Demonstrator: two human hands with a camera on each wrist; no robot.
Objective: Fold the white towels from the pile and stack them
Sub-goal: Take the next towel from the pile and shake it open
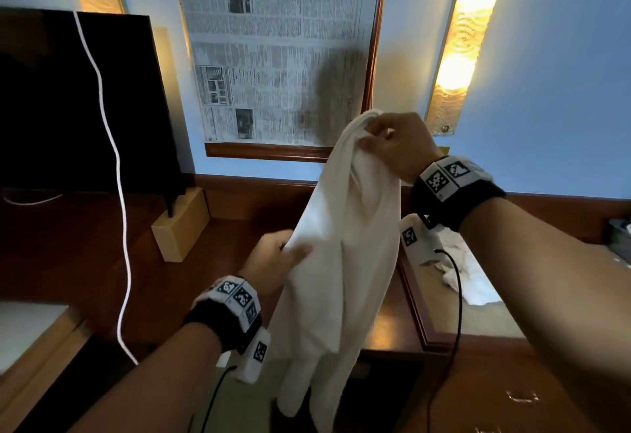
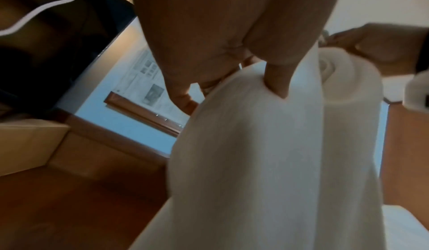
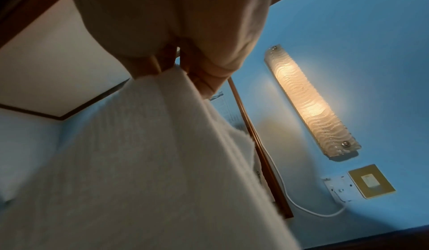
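Note:
A white towel [image 1: 345, 255] hangs in the air in front of me, bunched in long folds. My right hand [image 1: 392, 145] pinches its top end high up, near the newspaper on the wall. Lower and to the left, my left hand [image 1: 283, 255] grips the towel's left edge at mid-height. In the left wrist view the left thumb presses into the towel [image 2: 267, 153], and my fingers [image 2: 183, 96] curl behind it. In the right wrist view my fingers [image 3: 204, 77] pinch the towel [image 3: 150, 162] at its top. A crumpled pile of white towels [image 1: 457, 268] lies on the table at right, under my right forearm.
A dark wooden desk [image 1: 85, 255] spans below, with a black TV [image 1: 68, 101] and a white cable [image 1: 119, 193] at left. A light wooden block [image 1: 181, 224] stands by the TV. A glass-topped table [image 1: 440, 316] is at right. Lit wall lamps [image 1: 467, 39] flank a framed newspaper [image 1: 273, 50].

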